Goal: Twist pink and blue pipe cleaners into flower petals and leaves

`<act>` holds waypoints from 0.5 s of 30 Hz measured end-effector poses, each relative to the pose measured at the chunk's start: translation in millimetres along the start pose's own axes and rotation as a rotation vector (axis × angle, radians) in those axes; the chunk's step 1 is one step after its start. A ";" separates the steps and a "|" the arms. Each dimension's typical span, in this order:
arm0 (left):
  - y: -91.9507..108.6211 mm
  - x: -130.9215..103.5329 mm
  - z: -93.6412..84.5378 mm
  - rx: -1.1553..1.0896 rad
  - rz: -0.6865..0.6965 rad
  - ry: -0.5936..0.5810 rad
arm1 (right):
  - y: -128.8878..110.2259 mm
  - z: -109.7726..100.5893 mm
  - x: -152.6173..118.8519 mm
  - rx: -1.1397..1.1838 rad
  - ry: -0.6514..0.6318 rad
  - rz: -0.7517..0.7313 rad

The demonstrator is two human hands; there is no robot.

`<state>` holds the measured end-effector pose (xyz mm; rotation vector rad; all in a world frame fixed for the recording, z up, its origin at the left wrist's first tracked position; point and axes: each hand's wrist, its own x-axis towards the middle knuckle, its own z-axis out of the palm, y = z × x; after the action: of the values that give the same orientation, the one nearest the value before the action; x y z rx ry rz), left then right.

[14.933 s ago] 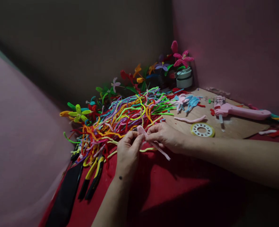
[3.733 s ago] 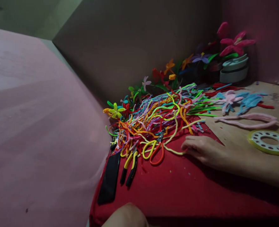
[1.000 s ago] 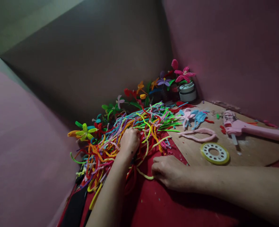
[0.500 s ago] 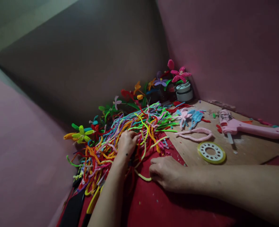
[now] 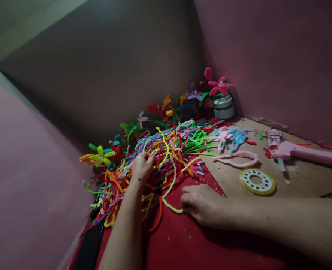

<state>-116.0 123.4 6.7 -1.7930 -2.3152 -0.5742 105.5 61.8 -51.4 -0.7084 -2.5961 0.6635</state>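
Observation:
A heap of many-coloured pipe cleaners (image 5: 171, 142) spreads over the red surface (image 5: 177, 247). My left hand (image 5: 142, 167) is in the heap, with its fingers closed; what lies between them is hidden among the stems. My right hand (image 5: 201, 204) rests low near the front, its fingers pinched on one end of a pale yellow pipe cleaner (image 5: 173, 210). This stem bends back up toward the heap. A red pipe cleaner (image 5: 158, 221) curves out between my two arms.
Pipe-cleaner flowers (image 5: 100, 156) line the back wall. On the wooden board (image 5: 228, 180) at right lie a pink glue gun (image 5: 303, 150), a tape roll (image 5: 257, 181), a pink loop (image 5: 239, 165) and pink and blue petals (image 5: 237, 138). A white round container (image 5: 223, 108) stands in the corner.
My left hand has moved left within the heap, and the red curved stem now shows more fully. My right hand still pinches the pale yellow pipe cleaner. The view has shifted slightly.

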 end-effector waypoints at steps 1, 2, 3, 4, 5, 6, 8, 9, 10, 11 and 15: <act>-1.6 0.5 0.6 -0.002 -0.010 0.008 | 0.0 0.2 -0.3 0.000 -0.001 0.002; -3.1 1.0 1.2 -0.003 -0.019 0.016 | -0.3 0.2 -0.6 0.002 -0.003 0.003; -4.4 1.5 1.7 -0.005 -0.027 0.025 | -0.7 0.0 -0.9 0.006 -0.005 0.001; -5.6 1.9 2.2 -0.006 -0.035 0.034 | -1.2 -0.4 -1.2 0.010 -0.009 0.003; -6.6 2.2 2.5 -0.008 -0.041 0.043 | -1.9 -1.0 -1.4 0.014 -0.014 0.006; -7.3 2.3 2.6 -0.011 -0.046 0.051 | -2.7 -1.7 -1.4 0.015 -0.022 0.012; -7.7 2.0 2.1 -0.021 -0.051 0.063 | -4.3 -3.6 -1.2 0.012 -0.046 0.031; -7.4 1.5 1.4 -0.028 -0.052 0.068 | -4.9 -4.5 -1.0 0.011 -0.053 0.038; -6.8 0.9 0.5 -0.035 -0.053 0.072 | -5.3 -5.4 -0.7 0.014 -0.058 0.037; -6.1 0.2 -0.5 -0.042 -0.054 0.075 | -5.5 -6.1 -0.6 0.015 -0.057 0.035; -4.0 -2.1 -5.6 -0.049 -0.068 0.094 | -4.5 -6.7 -0.6 0.018 -0.048 0.026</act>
<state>-119.8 118.6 10.3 -1.6748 -2.3258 -0.7163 107.3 60.2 -43.7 -0.7308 -2.6252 0.7194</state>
